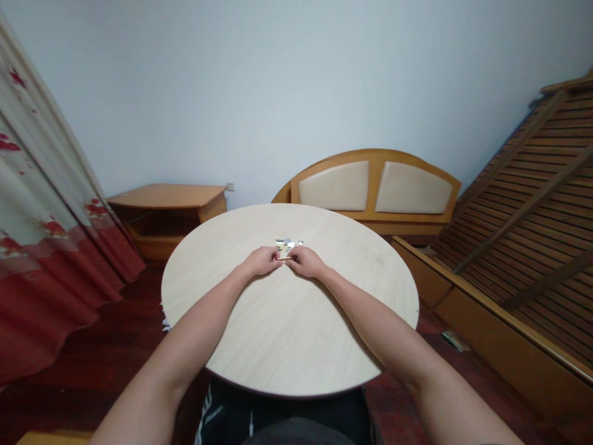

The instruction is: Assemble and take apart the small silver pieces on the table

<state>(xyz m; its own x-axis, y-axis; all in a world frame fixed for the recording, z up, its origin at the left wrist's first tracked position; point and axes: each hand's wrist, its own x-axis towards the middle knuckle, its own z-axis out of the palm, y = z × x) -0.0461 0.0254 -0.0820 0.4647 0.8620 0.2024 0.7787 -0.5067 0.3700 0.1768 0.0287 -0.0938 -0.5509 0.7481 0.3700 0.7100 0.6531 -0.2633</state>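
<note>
Both hands meet over the middle of a round pale wooden table [287, 334]. Between their fingertips is a small, thin, light-coloured piece [284, 258], too small to name. My left hand [264, 261] pinches its left end, fingers closed. At the right end, my right hand [306, 261] pinches it in the same way. Just beyond the fingers lies a little cluster of small flat pieces [289, 243], some white, yellowish, grey and dark. The hands partly hide the near side of this cluster.
A wooden cabinet [171, 195] stands behind the table on the left, near a red and cream curtain [50, 247]. Behind are a padded headboard [333, 186] and, at right, a leaning slatted bed frame [523, 204]. A small flat object [453, 341] lies on the floor.
</note>
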